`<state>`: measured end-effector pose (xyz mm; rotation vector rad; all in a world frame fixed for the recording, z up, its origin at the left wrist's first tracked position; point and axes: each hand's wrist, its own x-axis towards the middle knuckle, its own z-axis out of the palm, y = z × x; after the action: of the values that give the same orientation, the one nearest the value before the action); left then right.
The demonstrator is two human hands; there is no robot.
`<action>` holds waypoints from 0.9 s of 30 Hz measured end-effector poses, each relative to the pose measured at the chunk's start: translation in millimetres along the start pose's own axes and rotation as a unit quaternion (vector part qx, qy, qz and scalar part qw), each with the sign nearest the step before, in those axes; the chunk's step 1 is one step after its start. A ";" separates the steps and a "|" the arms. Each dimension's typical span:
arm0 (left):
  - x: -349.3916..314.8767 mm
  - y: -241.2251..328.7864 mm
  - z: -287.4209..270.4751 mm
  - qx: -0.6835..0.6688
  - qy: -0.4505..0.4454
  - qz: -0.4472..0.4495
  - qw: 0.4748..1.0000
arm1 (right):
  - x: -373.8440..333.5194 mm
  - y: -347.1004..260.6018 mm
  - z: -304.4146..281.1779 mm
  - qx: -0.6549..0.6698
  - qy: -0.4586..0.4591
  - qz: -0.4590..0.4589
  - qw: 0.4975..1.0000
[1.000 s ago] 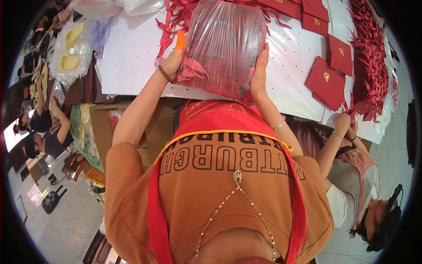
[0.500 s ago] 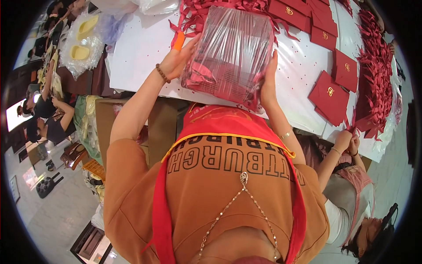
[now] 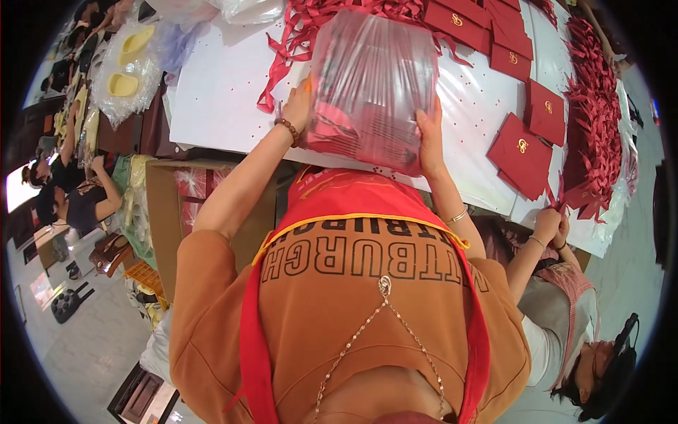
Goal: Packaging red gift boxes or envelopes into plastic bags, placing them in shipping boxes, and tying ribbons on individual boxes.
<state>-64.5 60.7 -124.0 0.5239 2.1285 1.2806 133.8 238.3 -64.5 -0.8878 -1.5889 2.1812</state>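
A clear plastic bag with a stack of dark red, flat items inside rests at the table's near edge. Its film is wrinkled lengthwise and blurs the contents. My left hand grips the bag's left side, its fingers partly hidden behind the film; a bit of orange covering shows on one finger. Along the right side, my right hand holds the lower edge with its thumb over the top. Red ribbons lie loose behind and to the left of the bag.
Dark red cards or pouches with gold emblems lie on the white table. A pile of red ribbon runs along the right. A co-worker's hands hold ribbon there. An open carton with wrapped red packs stands below left; wrapped yellow clogs lie beyond.
The bag's film has become looser and more creased. My right hand's fingers have bent around the bag's edge, and my left hand has shifted lower against its side.
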 end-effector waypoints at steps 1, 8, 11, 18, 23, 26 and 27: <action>-8.1 21.3 8.5 0.030 0.018 0.065 0.997 | -0.3 5.8 -7.6 0.046 -0.001 -0.031 0.998; -30.2 135.8 -10.7 -0.064 -0.117 0.043 0.990 | -24.2 37.2 -80.4 0.052 0.073 -0.068 0.994; -35.7 122.5 19.4 -0.097 -0.163 0.112 0.976 | -33.9 29.5 -91.0 -0.029 0.108 -0.063 0.992; -51.0 171.5 71.6 -0.107 -0.189 0.224 0.950 | -44.8 12.9 -68.4 0.171 0.104 -0.040 0.979; -66.4 224.1 91.4 0.387 -0.102 0.497 0.770 | -39.0 -35.1 -59.0 0.046 0.118 -0.163 0.979; -71.5 210.0 115.1 0.479 -0.111 0.486 0.723 | -33.0 -57.0 -58.2 -0.026 0.110 -0.233 0.966; -73.1 206.9 118.0 0.465 -0.119 0.500 0.721 | -32.2 -54.4 -62.0 -0.040 0.091 -0.199 0.975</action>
<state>74.6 188.8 38.2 2.3534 2.1276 0.3175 191.5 285.0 -16.3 -0.6940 -1.6111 1.7214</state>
